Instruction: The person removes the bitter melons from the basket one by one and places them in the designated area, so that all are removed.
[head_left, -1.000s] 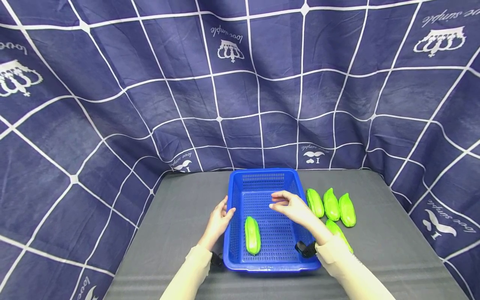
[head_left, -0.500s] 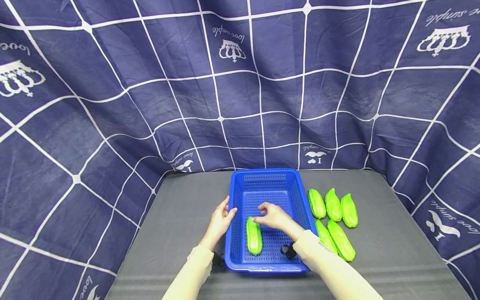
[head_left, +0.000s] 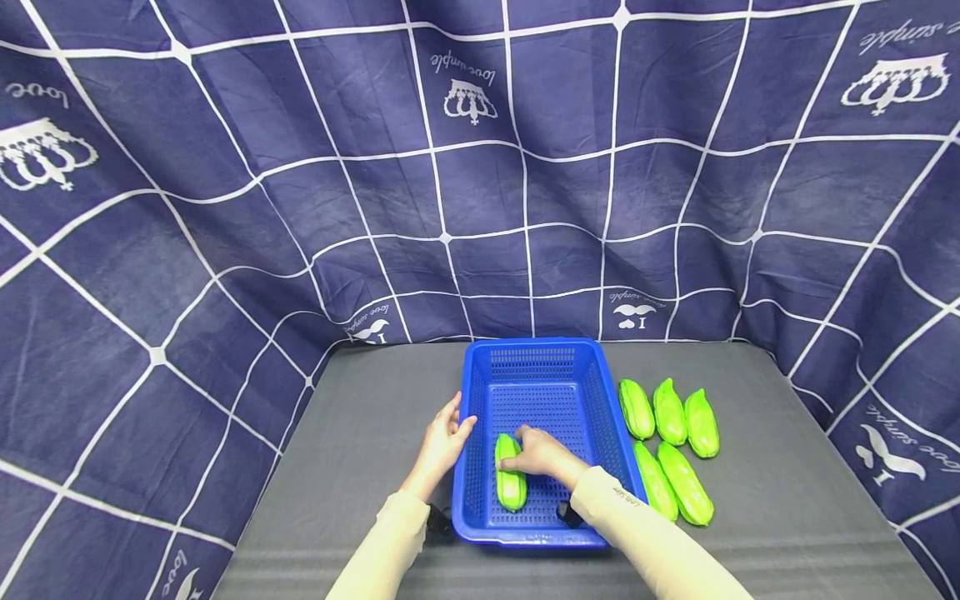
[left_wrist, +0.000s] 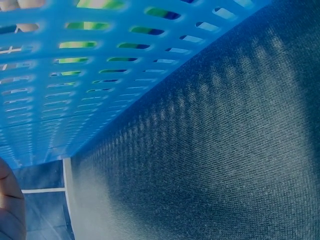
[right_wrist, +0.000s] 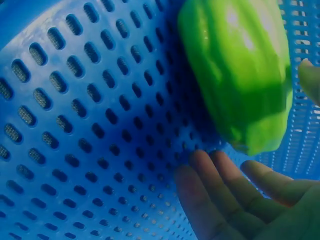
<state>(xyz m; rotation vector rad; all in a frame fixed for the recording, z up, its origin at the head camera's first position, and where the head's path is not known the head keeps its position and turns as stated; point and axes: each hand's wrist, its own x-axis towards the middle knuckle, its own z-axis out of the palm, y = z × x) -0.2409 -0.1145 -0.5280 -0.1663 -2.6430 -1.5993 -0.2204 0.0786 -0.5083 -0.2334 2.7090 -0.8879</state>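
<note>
An elongated, ridged green gourd-like vegetable (head_left: 512, 492) lies in the left part of the blue plastic basket (head_left: 532, 537). My right hand (head_left: 543, 454) is down inside the basket at this vegetable, thumb over its near-left side and fingers by its far end. In the right wrist view, the fingers (right_wrist: 240, 200) spread below the vegetable's end, and the thumb stands slightly apart at the right edge. Firm contact is unclear. My left hand (head_left: 440, 446) rests at the basket's left rim, thumb near the rim and fingers along the outside wall.
Several more such green vegetables (head_left: 670, 412) lie on the grey tabletop (head_left: 780, 492) just right of the basket, in two rows. A blue curtain with white lines (head_left: 562, 192) hangs behind and beside the table.
My right hand has moved left and down, from above the basket's right half to the vegetable inside. The left hand stays at the rim, and the vegetables keep their places.
</note>
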